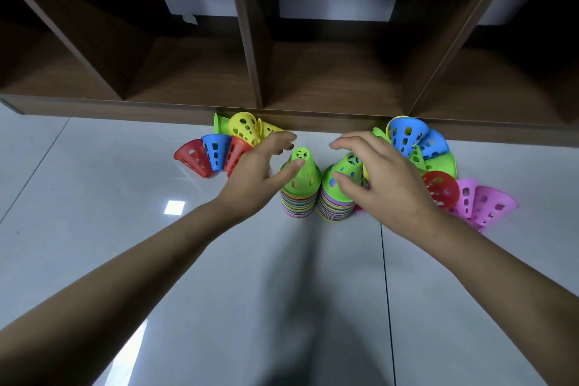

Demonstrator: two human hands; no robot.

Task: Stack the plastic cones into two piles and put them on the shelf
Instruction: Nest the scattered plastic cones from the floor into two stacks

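Note:
Two upright piles of stacked plastic cones stand side by side on the floor, each topped by a green cone: the left pile (pixel 300 188) and the right pile (pixel 340 194). My left hand (pixel 260 172) hovers beside the left pile with fingers spread, thumb touching the top cone. My right hand (pixel 379 178) reaches over the right pile, its thumb on the green top cone and its fingers loosely extended. Loose cones lie on their sides: red, blue and yellow ones (pixel 219 150) on the left, and blue, green, red and pink ones (pixel 438 172) on the right.
A dark wooden shelf (pixel 260 72) with open compartments runs across the back, its base right behind the cones. The floor (pixel 125 229) is glossy grey tile.

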